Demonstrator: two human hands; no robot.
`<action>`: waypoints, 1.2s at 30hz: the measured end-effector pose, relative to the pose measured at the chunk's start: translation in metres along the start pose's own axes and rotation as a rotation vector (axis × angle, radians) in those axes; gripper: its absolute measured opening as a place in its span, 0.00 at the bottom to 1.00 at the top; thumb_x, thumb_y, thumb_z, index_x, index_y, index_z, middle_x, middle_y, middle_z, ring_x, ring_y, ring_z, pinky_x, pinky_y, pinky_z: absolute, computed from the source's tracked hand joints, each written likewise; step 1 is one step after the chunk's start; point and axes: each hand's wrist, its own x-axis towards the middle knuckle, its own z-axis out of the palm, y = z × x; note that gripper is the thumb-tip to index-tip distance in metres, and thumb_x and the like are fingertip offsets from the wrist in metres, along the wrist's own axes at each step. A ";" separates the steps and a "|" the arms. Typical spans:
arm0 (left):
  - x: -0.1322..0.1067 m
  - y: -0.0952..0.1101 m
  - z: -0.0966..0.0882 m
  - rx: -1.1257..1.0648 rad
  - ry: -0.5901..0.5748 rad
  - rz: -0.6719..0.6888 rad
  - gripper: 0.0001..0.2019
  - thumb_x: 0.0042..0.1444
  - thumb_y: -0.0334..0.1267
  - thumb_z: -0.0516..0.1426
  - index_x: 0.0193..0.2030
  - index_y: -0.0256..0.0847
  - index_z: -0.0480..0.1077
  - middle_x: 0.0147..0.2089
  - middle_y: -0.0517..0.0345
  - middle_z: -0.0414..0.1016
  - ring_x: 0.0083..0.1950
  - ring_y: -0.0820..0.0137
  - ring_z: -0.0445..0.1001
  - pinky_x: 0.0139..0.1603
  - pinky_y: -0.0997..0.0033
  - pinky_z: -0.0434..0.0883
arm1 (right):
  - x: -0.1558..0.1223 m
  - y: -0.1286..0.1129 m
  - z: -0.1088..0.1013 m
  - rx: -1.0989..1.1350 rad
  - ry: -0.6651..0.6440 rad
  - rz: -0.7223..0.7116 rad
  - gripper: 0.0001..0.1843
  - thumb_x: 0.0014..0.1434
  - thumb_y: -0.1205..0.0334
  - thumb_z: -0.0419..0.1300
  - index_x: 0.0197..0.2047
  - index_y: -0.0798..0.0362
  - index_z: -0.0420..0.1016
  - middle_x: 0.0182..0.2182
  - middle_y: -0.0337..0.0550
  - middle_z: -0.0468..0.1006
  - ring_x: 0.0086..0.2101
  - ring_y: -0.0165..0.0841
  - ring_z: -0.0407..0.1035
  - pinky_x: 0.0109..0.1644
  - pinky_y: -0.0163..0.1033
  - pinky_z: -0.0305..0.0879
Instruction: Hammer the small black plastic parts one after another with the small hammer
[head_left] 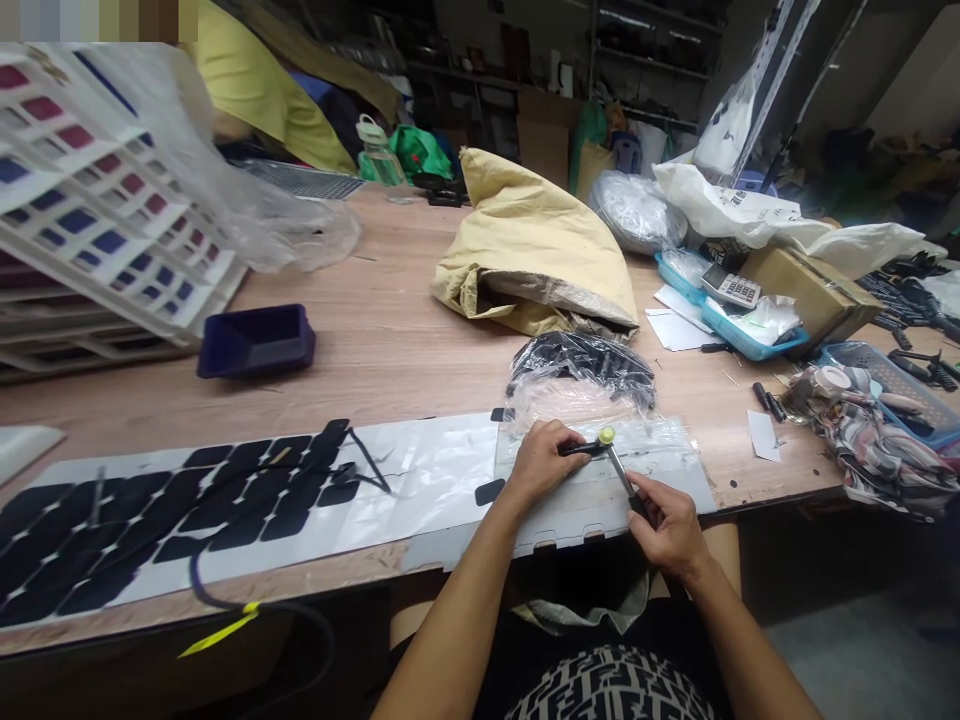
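Observation:
My right hand (pixel 671 525) is closed round the black grip of a small hammer (pixel 621 470). This hammer has a metal shaft and a round yellow-green head. My left hand (pixel 546 458) pinches a slim black piece (pixel 586 448), its exact kind unclear. The hammer's head is at the right end of that piece; whether they touch I cannot tell. Both hands are over a clear-covered mat (pixel 675 480) at the table's front edge. Just beyond them lies a clear plastic bag (pixel 581 370) with black items inside. Left of my hands, a white sheet (pixel 435 470) carries several black pads (pixel 247 480).
A yellow sack (pixel 540 240) lies behind the plastic bag. To the left are a dark blue tray (pixel 256 342) and a white crate (pixel 112 200). On the right sit a blue basket (pixel 757 345), a cardboard box (pixel 810 290) and patterned cloth (pixel 885 450). Someone in yellow (pixel 262 90) is behind the crate.

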 end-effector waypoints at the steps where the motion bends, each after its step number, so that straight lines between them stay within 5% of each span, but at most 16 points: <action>1: 0.000 0.000 0.000 0.000 -0.001 0.000 0.06 0.49 0.38 0.64 0.36 0.43 0.77 0.35 0.57 0.75 0.46 0.62 0.69 0.50 0.62 0.65 | 0.001 0.002 0.000 0.027 0.014 0.024 0.27 0.53 0.68 0.61 0.57 0.54 0.76 0.30 0.41 0.74 0.20 0.26 0.58 0.22 0.32 0.61; 9: -0.015 0.020 -0.016 -0.117 -0.033 0.006 0.09 0.51 0.43 0.63 0.36 0.42 0.76 0.36 0.55 0.75 0.44 0.62 0.69 0.47 0.63 0.66 | 0.010 0.020 -0.004 0.203 0.161 0.188 0.26 0.55 0.63 0.62 0.58 0.56 0.74 0.29 0.38 0.70 0.22 0.25 0.58 0.23 0.31 0.59; 11: -0.036 0.035 -0.025 -0.251 -0.138 -0.020 0.11 0.54 0.47 0.61 0.38 0.42 0.75 0.39 0.55 0.75 0.43 0.64 0.71 0.44 0.66 0.67 | 0.011 0.022 -0.005 0.242 0.150 0.212 0.26 0.55 0.63 0.61 0.58 0.57 0.74 0.29 0.38 0.70 0.22 0.25 0.59 0.24 0.32 0.60; 14: -0.077 0.052 -0.026 -0.440 -0.468 -0.097 0.14 0.55 0.50 0.60 0.40 0.41 0.75 0.37 0.57 0.76 0.37 0.68 0.72 0.38 0.70 0.67 | 0.010 0.023 -0.004 0.265 0.125 0.223 0.27 0.55 0.63 0.62 0.59 0.56 0.73 0.30 0.38 0.71 0.23 0.25 0.60 0.24 0.31 0.60; 17: -0.112 0.051 -0.002 -0.405 -0.677 -0.165 0.12 0.53 0.46 0.61 0.38 0.40 0.75 0.32 0.60 0.76 0.33 0.70 0.71 0.34 0.73 0.65 | 0.010 0.021 -0.004 0.248 0.104 0.226 0.27 0.55 0.64 0.61 0.59 0.55 0.73 0.29 0.37 0.70 0.22 0.24 0.58 0.23 0.31 0.58; 23: -0.139 0.004 0.060 0.034 -0.574 -0.447 0.15 0.56 0.43 0.56 0.48 0.45 0.74 0.47 0.53 0.79 0.48 0.60 0.76 0.48 0.66 0.67 | 0.010 0.020 -0.004 0.253 0.088 0.226 0.27 0.54 0.64 0.62 0.58 0.55 0.75 0.29 0.37 0.70 0.22 0.25 0.59 0.23 0.31 0.58; 26: -0.137 0.007 0.055 0.041 -0.601 -0.414 0.17 0.55 0.42 0.57 0.52 0.47 0.74 0.51 0.52 0.78 0.53 0.58 0.75 0.50 0.64 0.67 | 0.010 0.020 -0.005 0.288 0.100 0.234 0.26 0.54 0.64 0.62 0.57 0.55 0.75 0.29 0.37 0.71 0.23 0.25 0.60 0.23 0.31 0.59; 31: -0.100 0.056 0.006 -0.295 -0.728 -0.139 0.14 0.56 0.45 0.57 0.45 0.42 0.77 0.33 0.59 0.78 0.33 0.69 0.73 0.34 0.73 0.65 | 0.009 0.018 -0.001 0.303 0.180 0.247 0.26 0.55 0.63 0.62 0.57 0.55 0.74 0.29 0.37 0.70 0.23 0.26 0.61 0.24 0.31 0.60; 33: -0.071 0.070 -0.009 -0.309 -0.622 -0.068 0.14 0.58 0.46 0.56 0.42 0.41 0.77 0.33 0.59 0.78 0.34 0.70 0.72 0.35 0.73 0.65 | 0.009 0.020 0.004 0.305 0.247 0.268 0.27 0.55 0.62 0.62 0.59 0.56 0.73 0.30 0.38 0.71 0.24 0.26 0.62 0.24 0.31 0.61; 36: -0.020 0.072 -0.012 -0.110 -0.297 -0.072 0.14 0.61 0.45 0.53 0.40 0.40 0.77 0.36 0.56 0.79 0.36 0.67 0.73 0.38 0.70 0.66 | 0.011 0.023 0.009 0.312 0.315 0.298 0.28 0.56 0.61 0.62 0.60 0.58 0.71 0.31 0.39 0.71 0.24 0.26 0.63 0.25 0.32 0.62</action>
